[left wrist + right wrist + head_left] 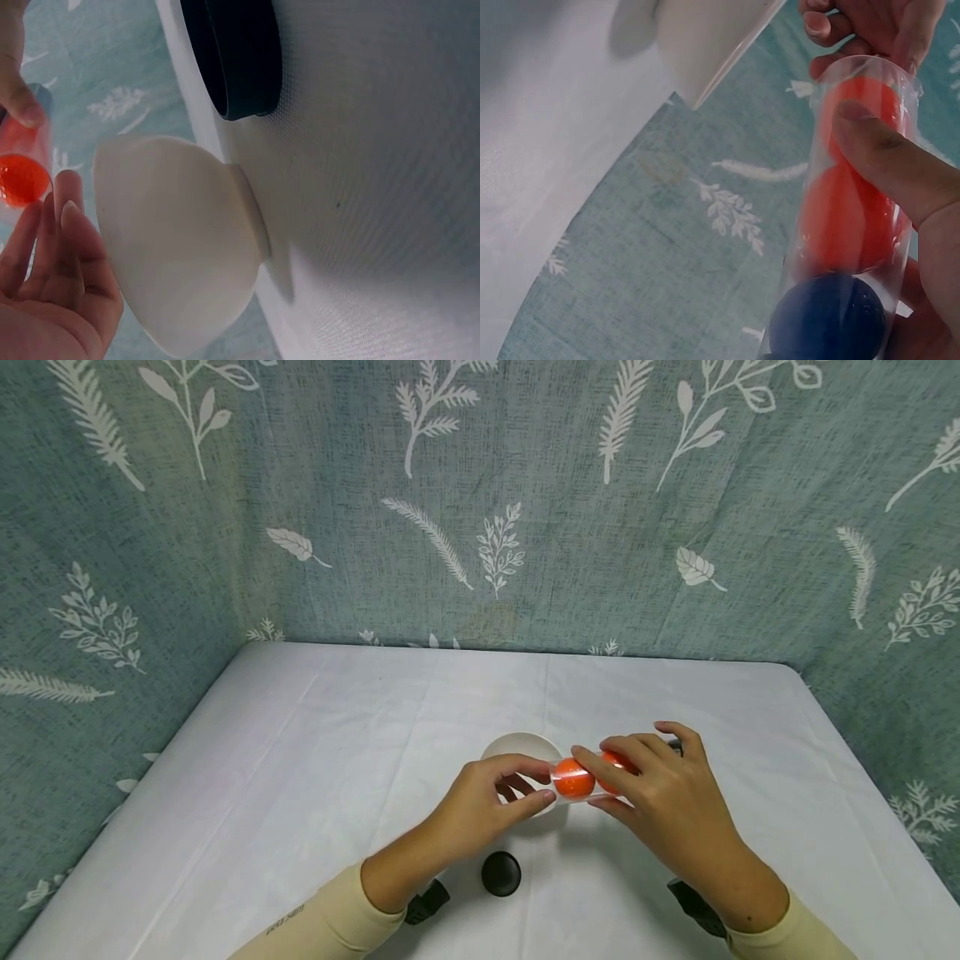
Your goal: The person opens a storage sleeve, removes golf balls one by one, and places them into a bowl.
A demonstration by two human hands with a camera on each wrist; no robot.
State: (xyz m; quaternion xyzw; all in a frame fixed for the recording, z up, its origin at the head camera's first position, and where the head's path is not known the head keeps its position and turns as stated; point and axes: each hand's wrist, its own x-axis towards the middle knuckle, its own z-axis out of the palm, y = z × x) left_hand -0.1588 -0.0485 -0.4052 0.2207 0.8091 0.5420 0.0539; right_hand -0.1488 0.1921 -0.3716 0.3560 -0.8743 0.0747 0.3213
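A clear plastic tube (799,259) holds two orange balls (573,778) near its mouth and a blue ball (826,319) farther down. My right hand (660,785) grips the tube around its side, holding it nearly level above the table, with the thumb lying along the wall in the right wrist view. At the mouth is my left hand (495,793), its bent fingers and thumb pinching the rim from opposite sides. Just behind and below the left fingers stands a white bowl (176,240), partly hidden by the hands in the head view.
A round black lid (501,873) lies on the white-covered table (300,793) in front of the bowl, between the forearms. Patterned green cloth (322,468) hangs behind the table and along both sides.
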